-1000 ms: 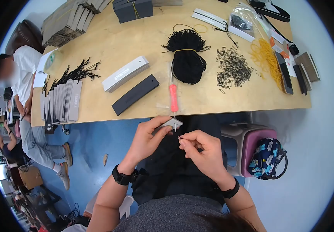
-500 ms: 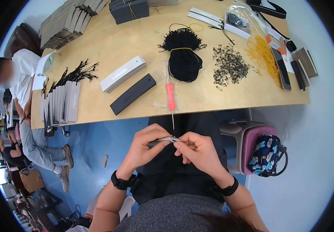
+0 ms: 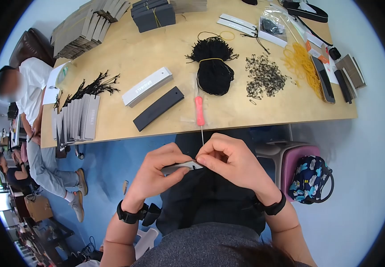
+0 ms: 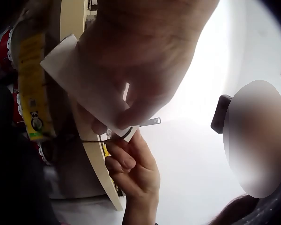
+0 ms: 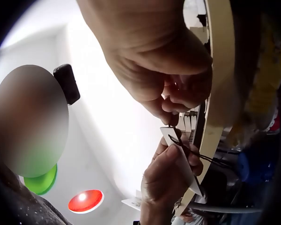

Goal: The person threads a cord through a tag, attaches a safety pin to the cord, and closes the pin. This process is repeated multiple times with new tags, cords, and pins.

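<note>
Pinching a pale tag (image 4: 82, 82) over the lap, the left hand (image 3: 160, 168) steadies it while the right hand (image 3: 229, 156) grips a black cord (image 5: 206, 158) at its end. Threading looks nearly through; knotting probably remains. Corded tags (image 3: 87, 118) lie fanned on the table (image 3: 263, 114); the white stack (image 3: 148, 86) seems uncorded.

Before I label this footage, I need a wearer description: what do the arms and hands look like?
The left hand and right hand are ungloved; the visible forearms are sleeveless. A black band circles each wrist, with a blocky black piece by the left one.
</note>
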`<action>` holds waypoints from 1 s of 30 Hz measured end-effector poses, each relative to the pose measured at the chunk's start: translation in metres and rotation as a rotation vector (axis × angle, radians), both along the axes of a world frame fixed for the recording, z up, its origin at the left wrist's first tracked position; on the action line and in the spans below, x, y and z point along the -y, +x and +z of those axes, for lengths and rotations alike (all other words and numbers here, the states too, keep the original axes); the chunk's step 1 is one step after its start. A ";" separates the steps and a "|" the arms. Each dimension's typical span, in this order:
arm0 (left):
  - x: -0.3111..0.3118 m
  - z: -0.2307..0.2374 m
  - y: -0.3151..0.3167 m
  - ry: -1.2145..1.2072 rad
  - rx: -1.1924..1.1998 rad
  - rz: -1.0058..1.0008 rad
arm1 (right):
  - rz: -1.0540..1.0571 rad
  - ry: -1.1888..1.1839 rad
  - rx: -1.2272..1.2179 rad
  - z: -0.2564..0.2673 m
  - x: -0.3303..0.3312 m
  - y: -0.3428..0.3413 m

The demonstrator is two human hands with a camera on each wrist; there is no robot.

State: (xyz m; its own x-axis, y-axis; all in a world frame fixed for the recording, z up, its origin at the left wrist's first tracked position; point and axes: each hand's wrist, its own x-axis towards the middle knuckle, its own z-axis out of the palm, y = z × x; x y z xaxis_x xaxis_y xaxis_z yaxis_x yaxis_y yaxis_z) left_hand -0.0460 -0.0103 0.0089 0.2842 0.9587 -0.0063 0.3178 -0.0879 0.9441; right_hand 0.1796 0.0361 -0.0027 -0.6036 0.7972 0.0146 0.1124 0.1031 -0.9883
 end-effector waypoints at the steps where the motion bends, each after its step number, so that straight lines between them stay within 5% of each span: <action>1: 0.001 0.001 0.000 0.001 -0.026 -0.027 | 0.003 0.001 -0.001 0.002 0.000 0.000; 3: 0.002 -0.002 -0.004 -0.006 -0.025 -0.028 | 0.025 -0.551 -0.187 0.009 -0.001 0.001; 10: 0.008 -0.007 -0.013 -0.278 0.351 -0.023 | 0.317 -1.274 -0.897 -0.001 0.007 0.008; 13: 0.010 -0.004 -0.012 -0.340 0.538 0.009 | 0.476 -1.145 -0.790 -0.008 0.009 0.009; 14: 0.010 -0.002 -0.013 -0.339 0.535 0.010 | 0.404 -1.023 -0.522 -0.003 0.006 0.011; 15: 0.010 0.001 -0.014 -0.350 0.557 0.005 | 0.406 -1.022 -0.522 -0.001 0.006 0.009; 17: 0.012 0.002 -0.014 -0.366 0.580 0.002 | 0.137 -0.606 0.066 0.003 0.010 0.004; 18: 0.012 0.001 -0.012 -0.370 0.531 0.043 | 0.120 -0.447 0.151 0.006 0.010 0.003; 24: 0.015 -0.003 -0.013 -0.363 0.417 0.088 | -0.049 -0.043 0.159 0.003 0.021 -0.010; 30: 0.017 0.006 -0.015 -0.374 0.341 0.115 | 0.039 -0.195 -0.045 -0.011 0.026 -0.016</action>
State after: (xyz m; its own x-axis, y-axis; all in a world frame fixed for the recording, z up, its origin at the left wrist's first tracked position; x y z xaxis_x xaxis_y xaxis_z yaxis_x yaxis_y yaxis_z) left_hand -0.0614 -0.0268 0.0149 0.2233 0.9336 -0.2803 -0.0255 0.2931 0.9557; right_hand 0.1638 0.0103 -0.0139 -0.6363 0.7635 -0.1102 0.0669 -0.0877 -0.9939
